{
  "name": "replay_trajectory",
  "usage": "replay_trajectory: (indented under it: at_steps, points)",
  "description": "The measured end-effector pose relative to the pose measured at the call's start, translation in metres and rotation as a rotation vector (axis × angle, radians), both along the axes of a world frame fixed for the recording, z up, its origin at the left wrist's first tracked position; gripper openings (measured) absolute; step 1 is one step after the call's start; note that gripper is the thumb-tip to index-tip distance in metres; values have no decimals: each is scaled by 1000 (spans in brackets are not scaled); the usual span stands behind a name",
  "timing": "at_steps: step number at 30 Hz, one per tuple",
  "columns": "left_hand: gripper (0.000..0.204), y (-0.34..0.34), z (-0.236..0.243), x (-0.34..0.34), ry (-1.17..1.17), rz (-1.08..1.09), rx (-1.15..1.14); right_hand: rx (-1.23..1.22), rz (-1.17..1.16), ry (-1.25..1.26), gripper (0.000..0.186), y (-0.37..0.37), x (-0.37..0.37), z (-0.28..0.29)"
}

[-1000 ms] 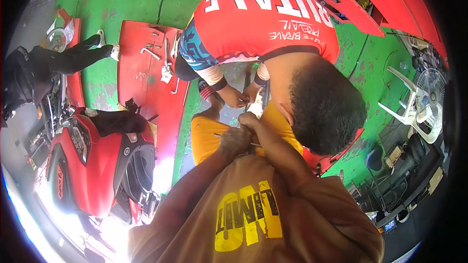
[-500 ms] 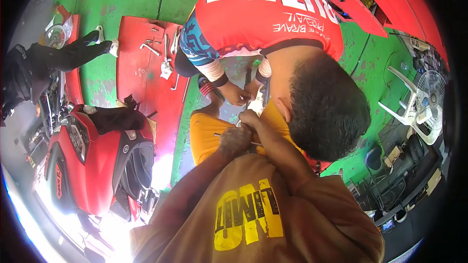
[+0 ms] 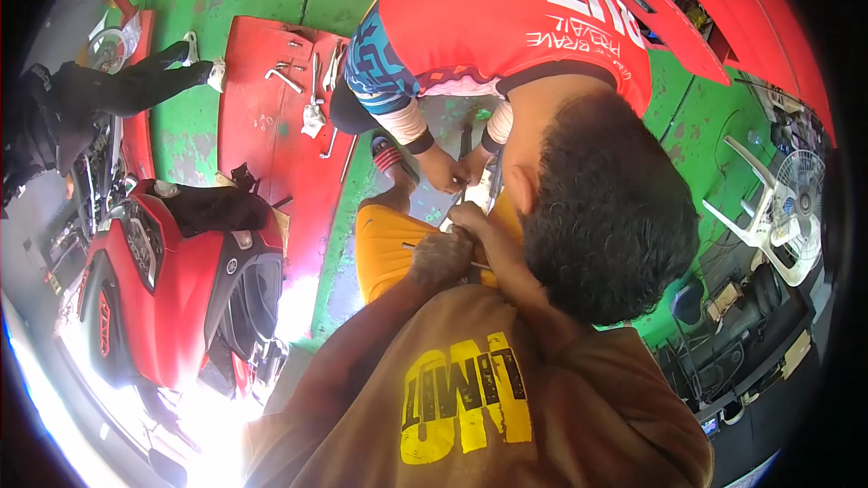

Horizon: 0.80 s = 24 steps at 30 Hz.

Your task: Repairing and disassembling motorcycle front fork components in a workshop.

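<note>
1. Lower and farther right than half a second ago is the co-worker's head.
2. At centre frame, a thin rod pokes out of the left hand, fingers curled round it.
3. Right hand: touching the left, fingers bent; what they hold I cannot tell.
4. Upper left, a red panel bears tools; green floor shows between its right edge and yellow shorts.
</note>
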State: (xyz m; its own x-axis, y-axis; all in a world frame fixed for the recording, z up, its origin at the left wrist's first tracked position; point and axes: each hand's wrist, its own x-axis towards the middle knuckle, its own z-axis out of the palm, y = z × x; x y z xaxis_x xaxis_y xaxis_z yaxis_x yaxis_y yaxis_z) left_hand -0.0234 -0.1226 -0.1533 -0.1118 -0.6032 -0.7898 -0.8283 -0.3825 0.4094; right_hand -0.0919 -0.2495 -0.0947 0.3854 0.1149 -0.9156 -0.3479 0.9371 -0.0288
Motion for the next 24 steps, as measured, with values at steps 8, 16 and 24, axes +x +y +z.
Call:
replay_trajectory:
  at_steps: [8,16,24]
  points:
    - [28,0,3,5,3,42,-12,94,-216,-157,17,19,-6,-23]
    - [22,2,-42,19,-39,73,-448,42,-215,-36,14,43,14,-16]
    - [17,26,9,25,12,189,-7,-84,126,-283,15,80,-25,-117]
